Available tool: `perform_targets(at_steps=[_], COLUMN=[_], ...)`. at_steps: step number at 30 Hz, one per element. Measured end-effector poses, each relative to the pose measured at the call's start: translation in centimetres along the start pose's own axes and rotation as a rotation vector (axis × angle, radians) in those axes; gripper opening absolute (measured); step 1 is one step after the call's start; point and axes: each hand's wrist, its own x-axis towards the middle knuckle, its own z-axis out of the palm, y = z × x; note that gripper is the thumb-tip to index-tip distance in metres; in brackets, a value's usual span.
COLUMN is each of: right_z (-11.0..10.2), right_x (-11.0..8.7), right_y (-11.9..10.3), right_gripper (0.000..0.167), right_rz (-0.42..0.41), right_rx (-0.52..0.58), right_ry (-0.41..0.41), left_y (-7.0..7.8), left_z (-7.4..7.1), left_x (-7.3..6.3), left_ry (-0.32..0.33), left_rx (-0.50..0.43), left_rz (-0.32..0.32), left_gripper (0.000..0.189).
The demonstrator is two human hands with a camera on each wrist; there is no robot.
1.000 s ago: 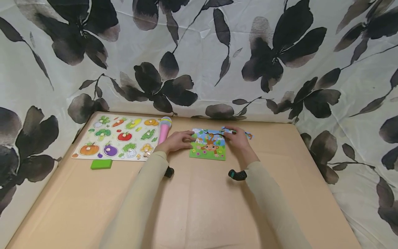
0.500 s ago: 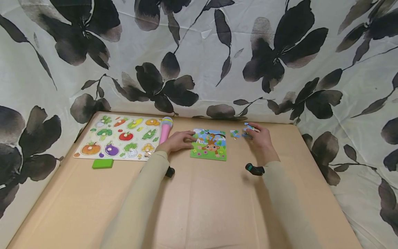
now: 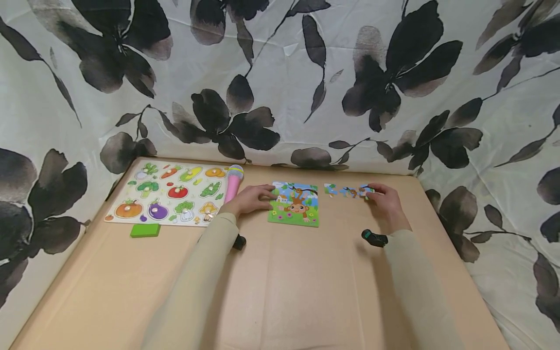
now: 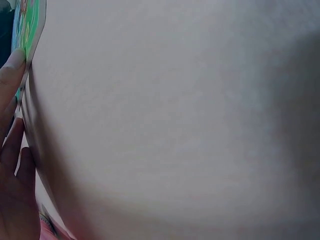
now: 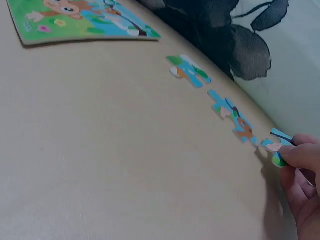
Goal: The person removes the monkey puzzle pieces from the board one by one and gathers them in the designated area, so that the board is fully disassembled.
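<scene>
In the head view, my left hand (image 3: 248,200) rests at the left edge of a square monkey jigsaw puzzle (image 3: 294,206), thumb and fingertips touching it. The left wrist view shows that thumb against the puzzle's green edge (image 4: 35,35). My right hand (image 3: 388,205) pinches a small blue jigsaw piece (image 5: 276,147) between thumb and fingers, close over the table, partly hidden by the fingertips. Two more loose pieces lie in a row to its left: a blue and brown one (image 5: 234,117) and a blue and green one (image 5: 189,70).
A white vegetable board (image 3: 159,201) lies at the back left. Against its right side leans a pink toy microphone (image 3: 232,187), and a green block (image 3: 145,230) sits at its front edge. Behind the table (image 3: 297,291) hangs a floral cloth (image 3: 302,131).
My right hand has moved rightward from the puzzle's upper right corner, past two pieces that now lie apart in a row, to the third. The left hand has stayed put.
</scene>
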Motion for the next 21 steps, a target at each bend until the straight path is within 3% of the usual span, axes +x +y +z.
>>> perform_targets(at_steps=[6,21], right_z=[-0.17,-0.28], right_x=[0.07,-0.35], right_y=[0.78,0.72], right_gripper=[0.044,0.04], right_rz=[0.025,-0.051], right_rx=[-0.038,-0.212], right_ry=[-0.007,-0.005], left_y=[0.03,-0.29], left_z=[0.02,0.08], left_x=[-0.06,0.14], left_ry=[-0.002,0.004], left_rx=[-0.012,0.026], left_rz=[-0.005,0.021], left_gripper=[0.04,0.041])
